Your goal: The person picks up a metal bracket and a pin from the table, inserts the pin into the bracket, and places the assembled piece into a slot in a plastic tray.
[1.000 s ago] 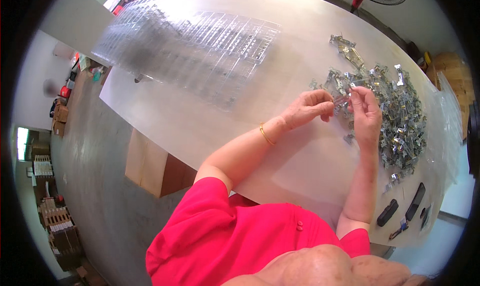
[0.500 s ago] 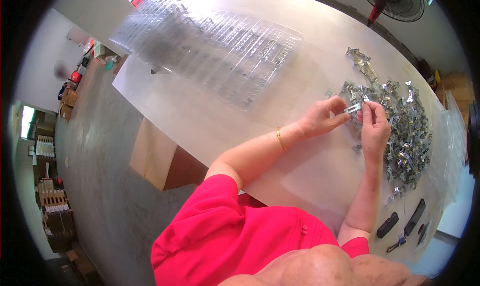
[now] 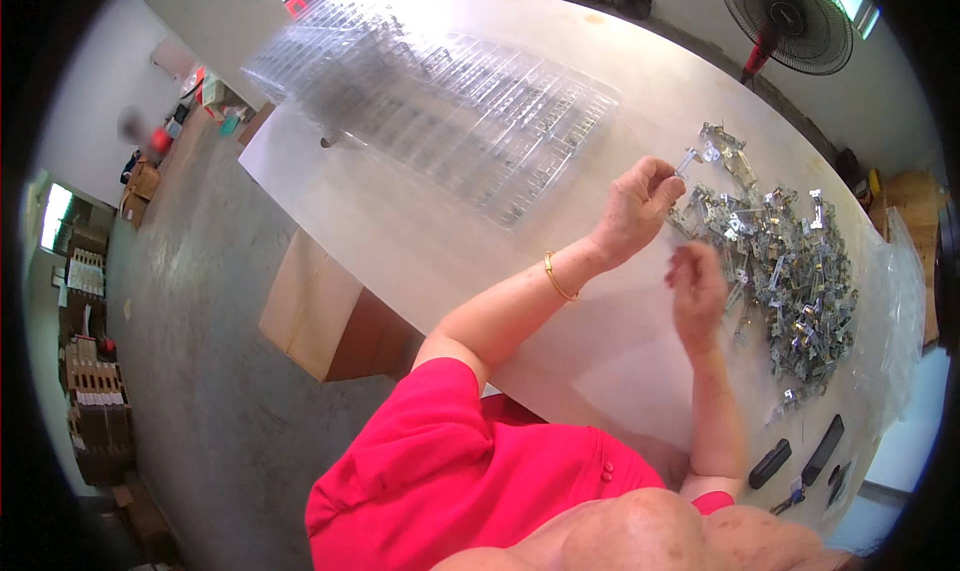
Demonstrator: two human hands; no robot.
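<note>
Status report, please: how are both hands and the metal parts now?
Left hand pinching small metal part. Right hand blurred, grip unclear. Heap of parts beside right hand; no obstruction visible.

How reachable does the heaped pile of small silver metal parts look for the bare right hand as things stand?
Probably yes: the right hand, blurred, is just left of the pile, and nothing visible stands between them. The left hand is farther up and left, apparently clear of that path.

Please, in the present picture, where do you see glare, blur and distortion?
In the head view, glare whitens the table near the far trays; the right hand is blurred, the left hand sharper; the table's far edge bends, fisheye-style.
</note>
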